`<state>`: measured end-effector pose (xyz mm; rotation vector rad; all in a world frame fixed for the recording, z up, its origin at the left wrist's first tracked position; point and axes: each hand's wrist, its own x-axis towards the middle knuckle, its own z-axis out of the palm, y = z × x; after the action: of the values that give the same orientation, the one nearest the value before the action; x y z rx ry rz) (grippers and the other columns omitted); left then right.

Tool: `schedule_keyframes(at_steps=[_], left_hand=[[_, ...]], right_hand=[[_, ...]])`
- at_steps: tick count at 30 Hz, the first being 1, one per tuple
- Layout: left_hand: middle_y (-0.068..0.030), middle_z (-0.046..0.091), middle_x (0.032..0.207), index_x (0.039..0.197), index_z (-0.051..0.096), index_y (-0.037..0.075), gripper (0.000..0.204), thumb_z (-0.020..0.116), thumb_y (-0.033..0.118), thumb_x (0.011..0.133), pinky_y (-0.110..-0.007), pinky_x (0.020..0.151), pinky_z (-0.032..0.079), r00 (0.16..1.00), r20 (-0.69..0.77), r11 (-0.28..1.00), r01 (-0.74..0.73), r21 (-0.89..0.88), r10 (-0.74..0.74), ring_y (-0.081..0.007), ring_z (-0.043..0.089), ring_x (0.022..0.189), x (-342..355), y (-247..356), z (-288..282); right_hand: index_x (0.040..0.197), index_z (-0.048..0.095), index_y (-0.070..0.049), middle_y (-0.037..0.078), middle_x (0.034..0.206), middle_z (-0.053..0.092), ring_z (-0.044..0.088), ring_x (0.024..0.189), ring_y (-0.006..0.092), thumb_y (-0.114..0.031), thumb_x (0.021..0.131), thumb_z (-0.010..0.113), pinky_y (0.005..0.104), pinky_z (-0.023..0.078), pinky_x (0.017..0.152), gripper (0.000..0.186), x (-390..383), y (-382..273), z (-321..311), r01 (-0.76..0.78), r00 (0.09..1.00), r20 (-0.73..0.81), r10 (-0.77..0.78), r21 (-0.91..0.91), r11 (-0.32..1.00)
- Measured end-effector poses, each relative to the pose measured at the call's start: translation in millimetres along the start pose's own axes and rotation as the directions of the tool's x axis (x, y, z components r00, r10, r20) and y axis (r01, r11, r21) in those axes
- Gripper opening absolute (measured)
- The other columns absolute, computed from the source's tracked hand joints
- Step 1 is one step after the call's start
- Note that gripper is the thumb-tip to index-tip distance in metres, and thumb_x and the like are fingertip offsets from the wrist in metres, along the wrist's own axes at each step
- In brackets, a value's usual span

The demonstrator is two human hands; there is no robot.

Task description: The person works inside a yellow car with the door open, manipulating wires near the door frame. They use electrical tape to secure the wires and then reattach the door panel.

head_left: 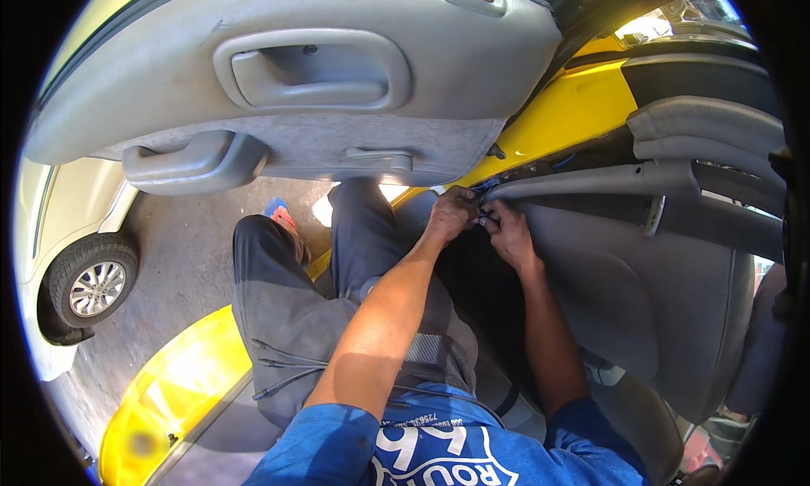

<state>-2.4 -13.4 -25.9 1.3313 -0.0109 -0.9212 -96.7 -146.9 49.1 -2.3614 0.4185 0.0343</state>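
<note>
Both my hands meet at the lower edge of a grey dashboard (591,182) inside a yellow car. My left hand (451,214) has its fingers curled around something small and dark. My right hand (508,231) pinches a thin dark wire or connector (484,218) right beside it. The two hands touch each other. What exactly sits between the fingers is too small to tell.
The open grey door panel (295,72) with its handle and armrest hangs above my hands. A grey car seat (650,309) lies to the right. My legs in dark trousers (287,300) rest over the yellow sill (177,385). A white car with a wheel (89,288) stands at the left.
</note>
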Motion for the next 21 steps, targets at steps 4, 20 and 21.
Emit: schedule_keyframes(at_steps=[4,20,21], left_hand=[[-0.0088,0.071,0.085,0.119,0.057,0.002,0.034,0.069,-0.001,0.088,-0.032,0.064,0.052,0.994,-0.068,0.994,-0.081,0.077,0.086,-0.0152,0.065,0.074,9.7,-12.0,6.2],[-0.0147,0.076,0.095,0.107,0.07,0.002,0.018,0.069,0.003,0.089,-0.036,0.085,0.056,0.918,-0.254,0.945,-0.259,0.199,0.305,-0.0269,0.074,0.09,15.1,-37.0,22.3],[-0.0148,0.076,0.096,0.107,0.072,0.002,0.019,0.069,0.003,0.088,-0.036,0.085,0.056,0.927,-0.249,0.956,-0.246,0.161,0.28,-0.0273,0.074,0.091,16.3,-38.1,23.5]], right_hand=[[0.111,0.072,-0.002,0.022,0.098,0.075,0.072,0.093,0.041,-0.008,0.09,0.075,0.0447,0.057,0.082,0.023,0.6,4.3,4.4,-0.068,0.996,-0.053,0.068,0.011,0.998],[0.101,0.074,0.0,0.024,0.101,0.074,0.07,0.097,0.0452,-0.011,0.088,0.076,0.0504,0.056,0.085,0.017,3.8,5.7,16.4,-0.052,0.97,-0.242,0.01,-0.167,0.985],[0.098,0.074,0.0,0.024,0.099,0.073,0.07,0.096,0.0452,-0.011,0.088,0.076,0.0503,0.055,0.085,0.015,5.0,7.2,15.6,-0.045,0.97,-0.242,0.005,-0.161,0.986]])
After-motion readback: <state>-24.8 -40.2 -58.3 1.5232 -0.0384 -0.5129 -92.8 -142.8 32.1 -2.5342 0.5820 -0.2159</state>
